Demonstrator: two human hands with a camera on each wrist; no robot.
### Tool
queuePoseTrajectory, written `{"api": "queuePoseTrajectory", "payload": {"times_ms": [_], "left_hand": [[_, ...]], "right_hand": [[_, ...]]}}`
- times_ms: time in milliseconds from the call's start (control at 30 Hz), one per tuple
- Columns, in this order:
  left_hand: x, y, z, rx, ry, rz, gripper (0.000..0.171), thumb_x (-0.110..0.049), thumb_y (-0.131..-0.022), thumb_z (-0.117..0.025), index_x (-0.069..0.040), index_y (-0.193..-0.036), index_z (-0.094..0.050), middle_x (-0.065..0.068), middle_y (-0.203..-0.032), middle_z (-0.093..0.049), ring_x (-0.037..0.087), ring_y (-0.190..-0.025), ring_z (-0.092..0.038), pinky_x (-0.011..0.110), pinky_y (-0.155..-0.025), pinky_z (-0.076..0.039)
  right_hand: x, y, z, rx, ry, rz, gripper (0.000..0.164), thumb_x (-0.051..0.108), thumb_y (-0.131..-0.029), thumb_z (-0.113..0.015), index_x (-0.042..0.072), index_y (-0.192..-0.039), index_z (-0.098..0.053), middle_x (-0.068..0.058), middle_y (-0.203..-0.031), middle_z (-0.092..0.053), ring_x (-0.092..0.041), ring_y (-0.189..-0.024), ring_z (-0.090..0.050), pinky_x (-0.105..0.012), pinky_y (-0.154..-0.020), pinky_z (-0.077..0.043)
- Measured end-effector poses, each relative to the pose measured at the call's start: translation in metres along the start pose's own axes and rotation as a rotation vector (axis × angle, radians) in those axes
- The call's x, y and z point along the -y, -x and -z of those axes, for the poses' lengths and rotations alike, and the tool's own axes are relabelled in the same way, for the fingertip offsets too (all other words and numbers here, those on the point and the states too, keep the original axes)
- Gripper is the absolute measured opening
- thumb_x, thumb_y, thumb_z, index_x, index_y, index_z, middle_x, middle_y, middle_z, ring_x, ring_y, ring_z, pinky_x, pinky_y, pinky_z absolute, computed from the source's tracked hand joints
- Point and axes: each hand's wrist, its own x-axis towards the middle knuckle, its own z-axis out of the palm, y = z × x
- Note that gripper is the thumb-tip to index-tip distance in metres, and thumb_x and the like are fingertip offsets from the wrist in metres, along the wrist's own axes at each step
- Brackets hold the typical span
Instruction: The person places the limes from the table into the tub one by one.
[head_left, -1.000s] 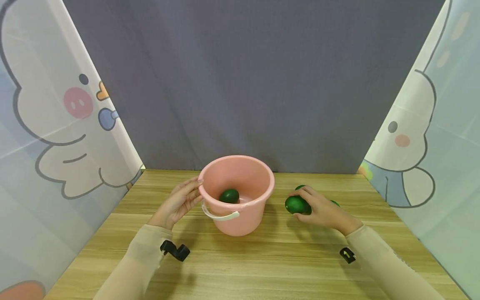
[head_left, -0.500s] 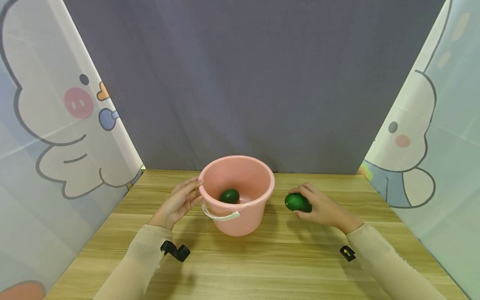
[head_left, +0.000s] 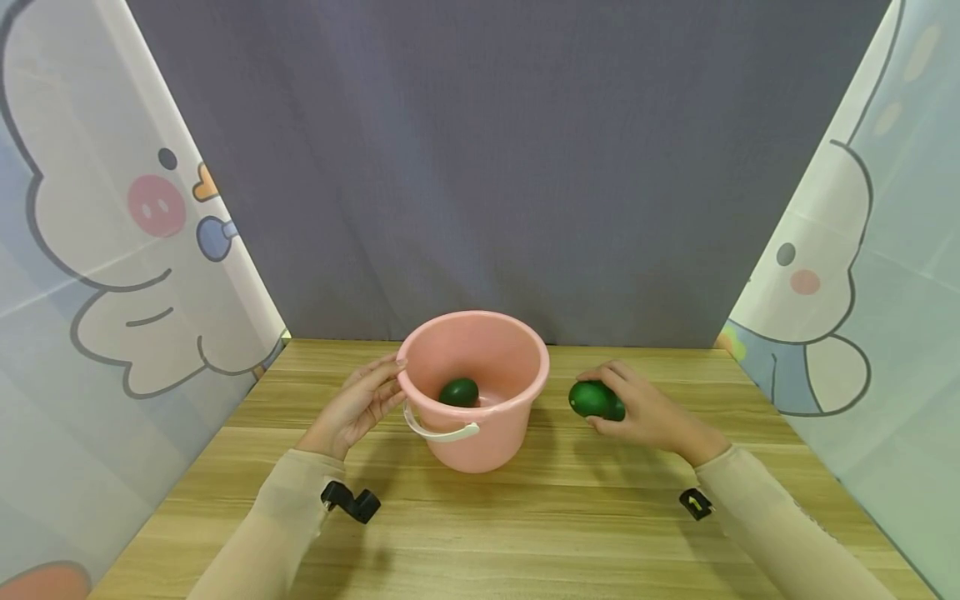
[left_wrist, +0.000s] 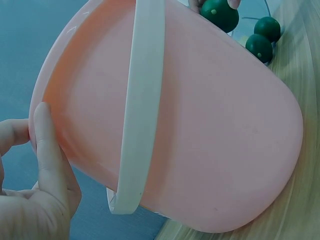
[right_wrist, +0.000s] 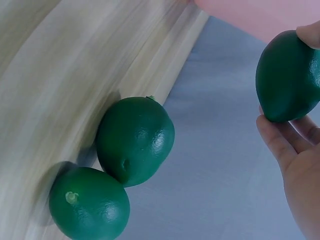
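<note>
A pink plastic bucket (head_left: 483, 437) with a white handle (head_left: 450, 435) stands upright on the wooden table. My left hand (head_left: 363, 408) pinches its rim on the left side, with fingertips on both faces in the left wrist view. Inside the bucket lies one dark green lime (head_left: 459, 392). To the right of it, my right hand (head_left: 648, 417) holds another glossy lime (right_wrist: 285, 77) between thumb and fingers, raised off the table. Two more limes, a farther one (right_wrist: 135, 142) and a nearer one (right_wrist: 90, 204), rest side by side on the wood; the right hand mostly hides them in the head view.
The wooden table (head_left: 465, 533) ends at a dark grey curtain (head_left: 487, 167) behind the bucket. Cartoon-printed cloths hang on the left (head_left: 112, 250) and right (head_left: 885, 267). A black wrist mount (head_left: 351, 502) sits on the left sleeve.
My right hand has risen slightly with its lime, and now covers the other limes that showed around it a second ago. The left hand and the bucket stay in place.
</note>
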Motion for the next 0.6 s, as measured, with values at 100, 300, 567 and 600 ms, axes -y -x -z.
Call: {"api": "queuePoseTrajectory", "payload": {"times_ms": [100,300,567,600], "left_hand": [[-0.0001,0.0003,-0.0002,-0.001,-0.004,-0.001,0.054,-0.010,-0.105,-0.053,0.005,-0.151,-0.028,0.007,-0.112,-0.060,0.006,-0.080,-0.066,0.014,-0.075,-0.058],[0.0001,0.0001,-0.0003,-0.011,-0.008,0.005,0.055,-0.010,-0.104,-0.053,0.004,-0.151,-0.029,0.009,-0.116,-0.058,0.006,-0.080,-0.065,0.014,-0.077,-0.058],[-0.0003,0.0000,0.0002,0.000,-0.008,0.001,0.056,-0.010,-0.104,-0.053,0.004,-0.153,-0.029,0.009,-0.116,-0.057,0.006,-0.081,-0.065,0.014,-0.076,-0.058],[-0.0003,0.0001,0.0002,0.000,-0.011,0.000,0.056,-0.010,-0.104,-0.054,0.004,-0.153,-0.029,0.009,-0.116,-0.057,0.006,-0.080,-0.065,0.014,-0.076,-0.058]], "right_hand": [[0.0009,-0.0004,0.0009,0.002,-0.002,0.002,0.055,0.024,-0.083,-0.081,0.014,-0.132,-0.058,-0.003,-0.127,-0.055,-0.016,-0.105,-0.057,-0.038,-0.078,-0.060],[0.0020,-0.0019,0.0013,-0.010,-0.015,0.013,0.057,0.021,-0.082,-0.083,0.016,-0.132,-0.057,-0.003,-0.126,-0.055,-0.015,-0.102,-0.057,-0.037,-0.077,-0.060],[0.0043,-0.0053,0.0049,-0.031,-0.016,0.027,0.056,0.023,-0.082,-0.082,0.016,-0.132,-0.057,-0.003,-0.126,-0.055,-0.014,-0.102,-0.057,-0.036,-0.076,-0.060],[0.0048,-0.0055,0.0053,-0.032,-0.017,0.029,0.056,0.023,-0.082,-0.082,0.015,-0.132,-0.057,-0.004,-0.126,-0.056,-0.015,-0.102,-0.057,-0.036,-0.076,-0.060]]}}
